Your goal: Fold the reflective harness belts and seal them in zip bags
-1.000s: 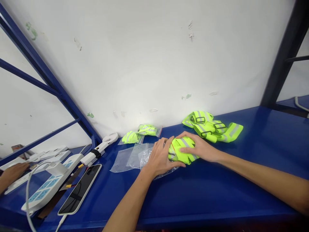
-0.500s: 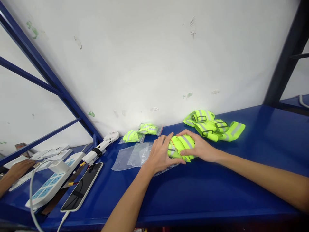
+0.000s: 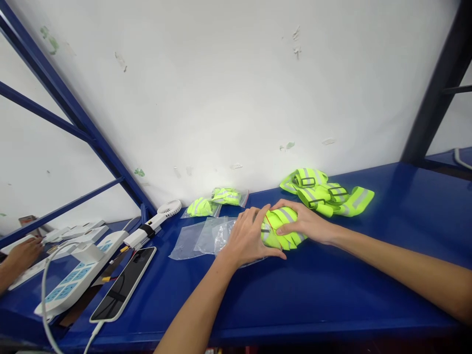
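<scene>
Both my hands press a folded neon-yellow reflective band (image 3: pixel 280 231) on the blue shelf (image 3: pixel 332 290). My left hand (image 3: pixel 248 239) cups its left end, fingers curled round it, thumb underneath. My right hand (image 3: pixel 309 223) lies over its right side, fingers closed on the fabric. A clear plastic bag (image 3: pixel 225 235) lies under and left of the band, partly beneath my left hand.
Loose neon bands (image 3: pixel 326 192) are piled behind my right hand. Two bagged bands (image 3: pixel 212 202) lie by the wall, empty clear bags (image 3: pixel 188 241) beside them. A small white fan (image 3: pixel 155 223), a phone (image 3: pixel 123 284), power strips (image 3: pixel 73 280) and another person's hand (image 3: pixel 20 255) are at the left.
My hands have kept hold of the band and squeezed it slightly; the view has shifted a little. The other person's hand at the left has moved a bit.
</scene>
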Demonstrator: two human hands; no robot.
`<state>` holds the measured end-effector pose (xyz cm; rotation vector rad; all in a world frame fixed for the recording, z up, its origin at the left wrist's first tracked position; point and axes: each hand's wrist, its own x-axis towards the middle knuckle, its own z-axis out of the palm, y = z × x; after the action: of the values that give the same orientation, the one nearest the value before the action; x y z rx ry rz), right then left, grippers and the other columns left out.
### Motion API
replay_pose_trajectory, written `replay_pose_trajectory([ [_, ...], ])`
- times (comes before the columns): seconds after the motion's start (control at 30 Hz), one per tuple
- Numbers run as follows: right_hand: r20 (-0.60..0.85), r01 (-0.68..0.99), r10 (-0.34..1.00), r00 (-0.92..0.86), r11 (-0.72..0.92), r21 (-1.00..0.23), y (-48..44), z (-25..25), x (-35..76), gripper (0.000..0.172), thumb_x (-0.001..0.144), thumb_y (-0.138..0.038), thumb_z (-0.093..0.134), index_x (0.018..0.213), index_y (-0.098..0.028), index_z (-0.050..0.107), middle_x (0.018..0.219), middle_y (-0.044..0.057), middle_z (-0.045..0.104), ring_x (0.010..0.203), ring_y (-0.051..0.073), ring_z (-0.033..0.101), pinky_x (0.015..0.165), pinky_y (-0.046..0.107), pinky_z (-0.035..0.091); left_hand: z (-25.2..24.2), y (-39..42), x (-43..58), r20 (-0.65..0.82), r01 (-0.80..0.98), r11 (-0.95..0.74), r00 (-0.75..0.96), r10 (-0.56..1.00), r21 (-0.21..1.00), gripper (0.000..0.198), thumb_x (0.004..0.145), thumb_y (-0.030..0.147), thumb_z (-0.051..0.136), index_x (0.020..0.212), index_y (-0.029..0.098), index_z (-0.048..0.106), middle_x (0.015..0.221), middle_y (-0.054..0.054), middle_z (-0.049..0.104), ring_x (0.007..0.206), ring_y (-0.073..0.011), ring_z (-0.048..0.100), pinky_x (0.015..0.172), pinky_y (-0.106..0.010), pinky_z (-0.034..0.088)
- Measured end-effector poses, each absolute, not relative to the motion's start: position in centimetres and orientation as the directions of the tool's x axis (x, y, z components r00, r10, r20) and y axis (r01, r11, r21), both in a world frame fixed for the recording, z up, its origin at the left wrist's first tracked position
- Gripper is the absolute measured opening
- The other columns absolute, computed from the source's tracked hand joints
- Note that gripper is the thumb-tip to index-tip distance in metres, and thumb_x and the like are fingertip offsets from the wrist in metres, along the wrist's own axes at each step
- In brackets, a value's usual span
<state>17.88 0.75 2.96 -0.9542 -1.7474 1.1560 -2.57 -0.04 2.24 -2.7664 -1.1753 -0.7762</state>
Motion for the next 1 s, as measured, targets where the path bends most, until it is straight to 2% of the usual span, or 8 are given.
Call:
replay_pose_trajectory([
  [0.1,0.222,0.126,0.884,-0.411,0.297,-0.947,0.53,3.05,17.80,0.040,0.060,-0.025,0.079,0.095,-0.024,0.058,0.090,-0.002,0.061,0.085,0.021,0.057,0.070,0.030,0.047,2.23,-0.07,-2.46,0.447,0.671,-0.734,0.629,0.636,0.101,0.117,0.052,0.078,0.068,0.146,0.022,0.027,0.120,-0.012,0.052,0.109,-0.0306,0.051,0.094,-0.048,0.042],
  [0.27,0.230,-0.055,0.869,-0.438,0.230,-0.972,0.21,3.07,17.49,0.043,0.061,-0.022,0.080,0.095,-0.025,0.055,0.093,-0.003,0.058,0.085,0.019,0.057,0.071,0.029,0.048,2.34,-0.06,-2.32,0.520,0.671,-0.737,0.601,0.607,0.084,0.115,0.056,0.080,0.063,0.148,0.023,0.024,0.120,-0.013,0.051,0.110,-0.0301,0.050,0.096,-0.047,0.041],
  [0.4,0.141,-0.173,0.852,-0.504,0.060,-0.983,0.07,2.95,17.40,0.046,0.063,-0.026,0.079,0.099,-0.026,0.050,0.088,-0.003,0.058,0.081,0.019,0.060,0.065,0.030,0.051,2.53,-0.01,-2.36,0.523,0.655,-0.751,0.613,0.593,0.083,0.116,0.055,0.082,0.061,0.148,0.025,0.024,0.119,-0.013,0.052,0.109,-0.0306,0.051,0.098,-0.049,0.039],
  [0.47,0.114,-0.169,0.852,-0.511,0.031,-0.985,0.06,3.02,17.42,0.048,0.063,-0.024,0.079,0.101,-0.026,0.051,0.090,-0.003,0.058,0.082,0.019,0.060,0.065,0.031,0.053,2.67,-0.02,-2.39,0.505,0.651,-0.755,0.627,0.592,0.076,0.117,0.053,0.083,0.060,0.148,0.025,0.025,0.118,-0.012,0.053,0.107,-0.0305,0.051,0.097,-0.049,0.040],
  [0.57,0.142,-0.143,0.869,-0.474,0.083,-0.986,0.10,3.32,17.54,0.049,0.061,-0.020,0.079,0.102,-0.026,0.053,0.093,-0.002,0.058,0.085,0.019,0.060,0.068,0.029,0.053,2.98,-0.10,-2.34,0.485,0.648,-0.759,0.644,0.591,0.064,0.119,0.053,0.083,0.060,0.150,0.024,0.022,0.117,-0.013,0.053,0.109,-0.0306,0.051,0.097,-0.047,0.039],
  [0.8,0.052,-0.151,0.897,-0.439,-0.016,-0.988,0.31,3.52,17.77,0.052,0.059,-0.018,0.077,0.104,-0.027,0.053,0.085,-0.003,0.060,0.073,0.019,0.063,0.061,0.030,0.054,3.09,-0.26,-2.22,0.436,0.631,-0.775,0.687,0.582,0.040,0.118,0.060,0.074,0.067,0.151,0.025,0.012,0.127,-0.013,0.052,0.119,-0.0320,0.048,0.103,-0.049,0.033],
  [1.0,0.092,-0.168,0.913,-0.397,0.027,-0.985,0.51,3.00,17.23,0.050,0.060,-0.018,0.075,0.102,-0.028,0.051,0.082,-0.004,0.060,0.070,0.018,0.060,0.060,0.030,0.051,2.33,-0.25,-1.60,0.502,0.694,-0.712,0.582,0.639,0.102,0.125,0.057,0.076,0.068,0.151,0.022,0.007,0.133,-0.016,0.051,0.120,-0.0333,0.049,0.101,-0.049,0.036],
])
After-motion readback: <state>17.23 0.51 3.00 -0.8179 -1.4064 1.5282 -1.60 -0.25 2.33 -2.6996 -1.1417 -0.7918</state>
